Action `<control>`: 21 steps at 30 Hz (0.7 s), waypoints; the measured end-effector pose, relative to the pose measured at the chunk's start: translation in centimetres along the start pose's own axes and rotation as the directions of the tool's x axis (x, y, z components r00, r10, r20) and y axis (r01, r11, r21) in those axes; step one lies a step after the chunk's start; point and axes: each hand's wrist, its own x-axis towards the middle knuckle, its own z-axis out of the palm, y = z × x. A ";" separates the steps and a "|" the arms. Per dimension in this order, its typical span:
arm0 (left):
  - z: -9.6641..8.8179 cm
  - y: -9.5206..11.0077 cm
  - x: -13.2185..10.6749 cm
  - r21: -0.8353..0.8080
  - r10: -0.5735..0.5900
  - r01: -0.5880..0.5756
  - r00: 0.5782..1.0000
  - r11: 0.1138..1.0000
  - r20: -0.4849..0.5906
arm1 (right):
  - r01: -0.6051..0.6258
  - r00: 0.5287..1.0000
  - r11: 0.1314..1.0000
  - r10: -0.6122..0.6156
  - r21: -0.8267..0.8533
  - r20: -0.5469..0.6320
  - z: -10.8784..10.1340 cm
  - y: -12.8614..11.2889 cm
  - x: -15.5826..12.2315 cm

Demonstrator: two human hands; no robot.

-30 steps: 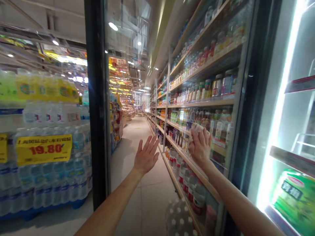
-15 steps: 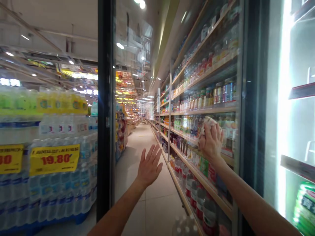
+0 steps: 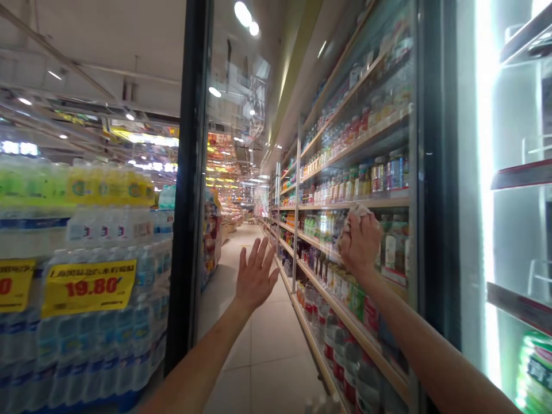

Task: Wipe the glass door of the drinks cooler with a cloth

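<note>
A glass door (image 3: 241, 368) in a dark frame stands swung out in front of me. My left hand (image 3: 256, 276) is raised with its fingers spread, the palm toward the glass; it holds nothing, and whether it touches the pane I cannot tell. Higher and to the right, my right hand (image 3: 362, 244) presses a crumpled whitish cloth (image 3: 359, 210) to the glass. Part of the cloth is hidden under the fingers. Behind the pane, or mirrored in it, run shelves of bottled drinks (image 3: 345, 187).
On the left are stacked packs of bottled water (image 3: 99, 333) with a yellow price sign (image 3: 88, 286). The dark door frame (image 3: 187, 190) rises beside them. To the right is a lit cooler interior with shelf edges (image 3: 521, 175) and a green bottle (image 3: 535, 374).
My right hand with the cloth has shifted slightly left on the glass. My left hand has moved a little up and left. The view has tilted slightly.
</note>
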 end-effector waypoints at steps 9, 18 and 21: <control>-0.1 -2.3 0.8 0.036 -0.064 0.066 0.996 0.997 -0.063 | 0.435 0.861 0.873 -0.475 0.219 0.181 -0.4 -7.8 -4.1; -0.4 -3.8 0.5 -0.001 -0.143 0.143 0.988 0.990 -0.054 | 0.057 0.992 0.995 -0.066 0.079 0.106 0.1 -6.1 0.6; -0.4 -4.0 0.3 -0.007 -0.118 0.118 0.991 0.993 -0.056 | 0.246 0.952 0.954 -0.271 0.174 0.141 0.5 -10.3 -0.8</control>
